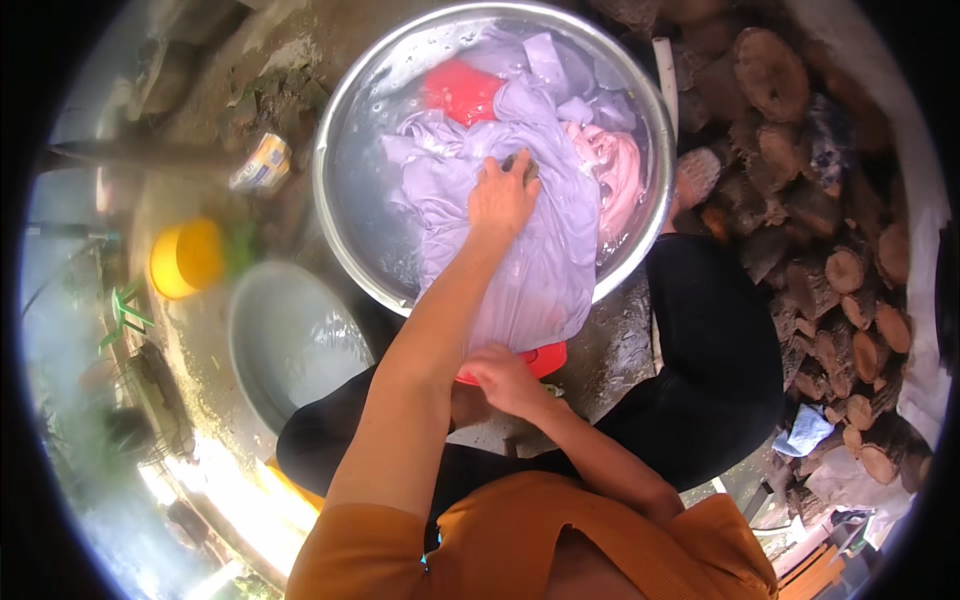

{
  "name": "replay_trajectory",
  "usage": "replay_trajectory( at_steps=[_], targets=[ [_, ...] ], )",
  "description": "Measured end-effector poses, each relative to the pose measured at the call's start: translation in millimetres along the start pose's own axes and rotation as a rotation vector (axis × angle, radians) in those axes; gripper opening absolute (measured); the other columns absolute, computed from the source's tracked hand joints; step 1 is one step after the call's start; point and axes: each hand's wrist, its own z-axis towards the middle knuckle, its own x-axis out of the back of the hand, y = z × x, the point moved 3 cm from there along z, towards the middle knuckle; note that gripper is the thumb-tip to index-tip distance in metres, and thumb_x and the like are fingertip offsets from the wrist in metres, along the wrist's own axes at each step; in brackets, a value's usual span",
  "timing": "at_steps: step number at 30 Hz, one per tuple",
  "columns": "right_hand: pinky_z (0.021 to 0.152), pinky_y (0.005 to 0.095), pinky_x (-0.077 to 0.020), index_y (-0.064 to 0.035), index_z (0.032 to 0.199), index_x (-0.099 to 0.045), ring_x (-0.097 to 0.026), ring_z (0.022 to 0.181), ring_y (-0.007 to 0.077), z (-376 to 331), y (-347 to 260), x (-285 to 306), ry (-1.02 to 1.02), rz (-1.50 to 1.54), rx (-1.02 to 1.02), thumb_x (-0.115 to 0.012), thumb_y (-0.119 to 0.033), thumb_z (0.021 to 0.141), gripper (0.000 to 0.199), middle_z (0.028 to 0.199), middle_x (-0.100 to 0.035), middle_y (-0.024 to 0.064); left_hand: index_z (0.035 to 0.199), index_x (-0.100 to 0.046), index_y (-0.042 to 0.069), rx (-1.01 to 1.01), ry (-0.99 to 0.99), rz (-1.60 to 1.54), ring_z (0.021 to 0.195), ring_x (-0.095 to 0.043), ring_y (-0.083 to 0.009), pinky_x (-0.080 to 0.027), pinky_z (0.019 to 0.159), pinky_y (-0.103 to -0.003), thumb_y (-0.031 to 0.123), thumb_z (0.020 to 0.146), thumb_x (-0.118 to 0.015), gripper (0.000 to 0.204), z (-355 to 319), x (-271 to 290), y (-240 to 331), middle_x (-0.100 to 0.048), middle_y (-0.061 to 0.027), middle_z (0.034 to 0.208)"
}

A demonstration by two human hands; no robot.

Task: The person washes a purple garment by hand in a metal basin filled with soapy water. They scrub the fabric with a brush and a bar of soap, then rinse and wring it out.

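A wet lavender cloth spreads from inside the large metal basin over its near rim toward me. My left hand presses on the middle of this cloth, fingers curled around a small dark object that is mostly hidden. Below the rim, my right hand is closed on the cloth's near end. Under that end, a red plastic edge sticks out beside the right hand. Pink cloth lies at the basin's right side, and something red sits in the sudsy water at the far side.
Left of my knee stands a second, grey basin with water. Beyond it are a yellow container and a small printed packet. Stacked firewood lines the right side. A light blue cloth lies by the logs.
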Motion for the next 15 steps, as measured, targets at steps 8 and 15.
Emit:
replay_trajectory(
  at_steps=[8, 15],
  targets=[
    [0.102, 0.0453, -0.0435, -0.0001, 0.152, -0.015, -0.047, 0.128, 0.0371, 81, 36, 123, 0.633, 0.016, -0.567, -0.074, -0.048, 0.081, 0.104, 0.146, -0.035, 0.0225, 0.148, -0.03, -0.002, -0.432, -0.244, -0.443, 0.127, -0.046, -0.0417, -0.035, 0.108, -0.047, 0.015, 0.087, -0.057, 0.069, -141, 37, -18, -0.042, -0.025, 0.144],
    [0.103, 0.0469, -0.0432, -0.001, 0.148, -0.018, -0.047, 0.124, 0.0422, 93, -27, 86, 0.403, -0.589, -0.54, -0.083, -0.036, 0.071, 0.106, 0.134, -0.039, 0.0251, 0.111, -0.054, 0.005, -0.612, -0.416, 0.072, 0.108, -0.056, -0.0389, -0.044, 0.091, -0.048, 0.015, 0.085, -0.064, 0.031, -184, 74, -107, -0.058, -0.0195, 0.104]
  ],
)
